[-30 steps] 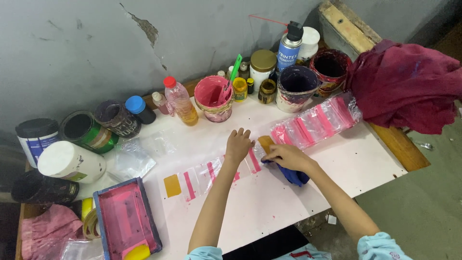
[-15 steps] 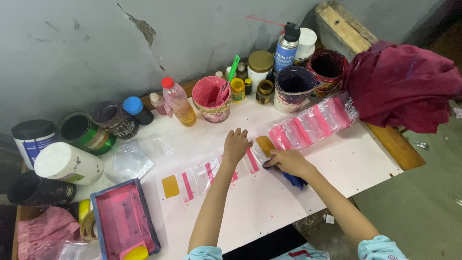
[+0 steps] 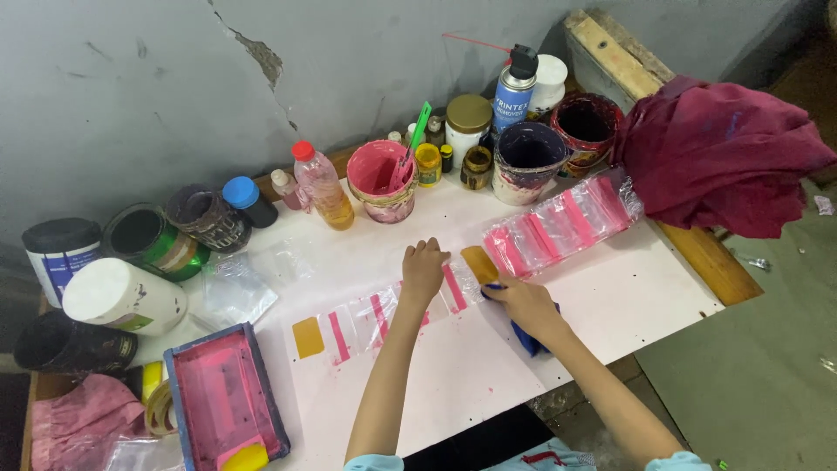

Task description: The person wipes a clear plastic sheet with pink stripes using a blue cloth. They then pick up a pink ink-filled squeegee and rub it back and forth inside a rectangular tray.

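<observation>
Smearing looked likely, as left hand (image 3: pixel 425 269) pressed flat on the plastic strip (image 3: pixel 384 310) while right hand (image 3: pixel 523 305), beside it, clenched a blue cloth (image 3: pixel 528 340).

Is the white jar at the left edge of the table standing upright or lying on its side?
On its side. The white jar lies flat, its round white end facing the camera, beside the green tin.

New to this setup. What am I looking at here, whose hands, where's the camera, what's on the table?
One view, from a camera on a person's head, looking down at their own bare hands over a white table. The left hand presses on a row of clear plastic bags with pink stripes. The right hand holds a blue cloth beside them. Along the wall stand paint pots, a pink bucket, a spray can and a bottle. A pink-stained tray lies at the left, a red cloth at the right.
</observation>
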